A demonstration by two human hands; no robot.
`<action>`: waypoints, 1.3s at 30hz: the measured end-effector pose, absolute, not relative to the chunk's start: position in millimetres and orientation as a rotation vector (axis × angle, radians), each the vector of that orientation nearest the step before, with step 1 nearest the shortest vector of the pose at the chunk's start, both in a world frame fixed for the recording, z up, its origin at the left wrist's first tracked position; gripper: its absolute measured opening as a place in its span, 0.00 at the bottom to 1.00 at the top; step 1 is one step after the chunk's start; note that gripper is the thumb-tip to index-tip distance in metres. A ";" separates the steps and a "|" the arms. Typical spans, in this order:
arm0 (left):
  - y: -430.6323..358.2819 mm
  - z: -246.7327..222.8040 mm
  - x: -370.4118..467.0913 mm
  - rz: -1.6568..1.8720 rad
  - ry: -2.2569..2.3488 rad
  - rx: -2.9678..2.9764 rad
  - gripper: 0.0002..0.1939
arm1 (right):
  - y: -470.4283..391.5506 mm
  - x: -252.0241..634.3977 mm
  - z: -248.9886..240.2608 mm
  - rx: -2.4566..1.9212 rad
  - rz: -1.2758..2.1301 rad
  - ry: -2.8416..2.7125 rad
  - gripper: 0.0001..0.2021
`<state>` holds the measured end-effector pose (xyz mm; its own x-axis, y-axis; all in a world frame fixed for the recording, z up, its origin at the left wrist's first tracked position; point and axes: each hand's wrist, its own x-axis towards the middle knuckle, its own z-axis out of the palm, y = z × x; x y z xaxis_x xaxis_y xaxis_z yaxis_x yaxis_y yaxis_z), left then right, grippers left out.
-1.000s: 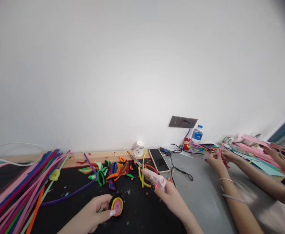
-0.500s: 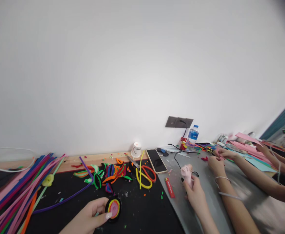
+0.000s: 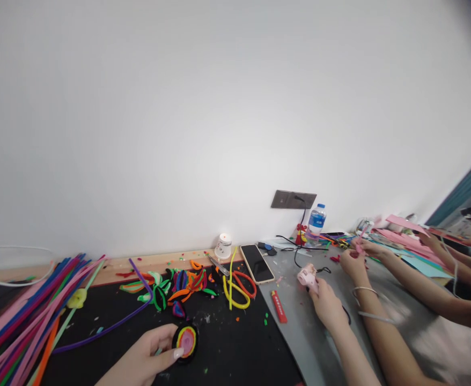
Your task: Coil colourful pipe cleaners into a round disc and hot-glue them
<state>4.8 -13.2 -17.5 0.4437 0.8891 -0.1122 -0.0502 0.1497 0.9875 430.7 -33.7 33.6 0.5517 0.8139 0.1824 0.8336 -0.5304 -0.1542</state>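
My left hand (image 3: pixel 153 348) pinches a round disc of coiled pipe cleaner (image 3: pixel 186 342) by its edge, the thumb on its face. It has a black rim, yellow and orange rings and a pink middle. My right hand (image 3: pixel 327 304) is wrapped round a small pink glue gun (image 3: pixel 308 279), its front turned left, above the grey tabletop. Behind the disc lie leaf-like pipe-cleaner shapes (image 3: pixel 189 285) in orange, green and blue. A purple pipe cleaner (image 3: pixel 117 324) curves to their left. The red pack (image 3: pixel 279 306) rests between my hands.
Long pipe cleaners (image 3: pixel 38 316) are heaped at the left. Scissors (image 3: pixel 241 287), a yellow pipe cleaner (image 3: pixel 230 292), a phone (image 3: pixel 257 264) and a paper cup (image 3: pixel 223 246) lie toward the wall. A bottle (image 3: pixel 316 222) stands below the socket (image 3: pixel 294 199). A co-worker's hands (image 3: pixel 358 254) work at the right.
The glue gun has tipped over toward the left as my right hand turned. My left hand still holds the disc in nearly the same place. The view has shifted slightly.
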 end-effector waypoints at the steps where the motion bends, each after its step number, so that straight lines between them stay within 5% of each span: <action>1: -12.6 -18.8 4.4 0.824 0.864 1.237 0.17 | -32.6 431.2 34.1 -2.579 -0.126 -1.405 0.16; 8: -8.6 -23.9 1.4 0.793 0.782 1.274 0.23 | -30.7 426.3 34.0 -2.700 -0.142 -1.417 0.18; 16: -16.1 -13.0 6.9 0.862 0.865 1.175 0.15 | -32.8 422.2 39.9 -2.736 -0.196 -1.359 0.19; 21: -16.9 3.8 7.8 1.027 0.931 1.020 0.11 | -38.2 385.7 58.0 -2.166 -0.256 -1.403 0.18; 31: -7.5 33.7 14.3 1.279 0.773 0.538 0.15 | -18.5 191.1 41.5 -1.346 1.400 -1.534 0.07; 39: 7.6 26.9 27.6 1.194 0.656 0.532 0.09 | 10.0 139.4 7.8 -1.302 1.412 -1.337 0.10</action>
